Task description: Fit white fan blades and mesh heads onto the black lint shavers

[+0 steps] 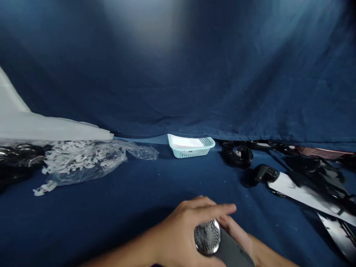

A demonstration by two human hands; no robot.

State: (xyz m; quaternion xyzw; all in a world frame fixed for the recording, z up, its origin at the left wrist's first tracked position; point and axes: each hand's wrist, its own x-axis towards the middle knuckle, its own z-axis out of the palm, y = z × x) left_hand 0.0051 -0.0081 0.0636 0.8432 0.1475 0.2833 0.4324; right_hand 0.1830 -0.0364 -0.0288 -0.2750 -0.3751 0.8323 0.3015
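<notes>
A grey device (233,249) with a round, chrome-rimmed mesh end sits between my hands at the bottom of the view; its exact kind I cannot make out. My left hand (182,231) curls around the mesh end, with one finger stretched to the right over the top. On the far side, my right hand (239,231) lies against the grey body, its fingers partly hidden behind the device and my left hand. The lower part of the device runs out of the picture.
A pale mint basket (191,152) holding something white stands by the blue curtain. To the left, a clear plastic bag (97,168) contains many small white pieces, near dark shiny objects (20,159). Black parts (264,174) and white-faced pieces (306,194) lie right.
</notes>
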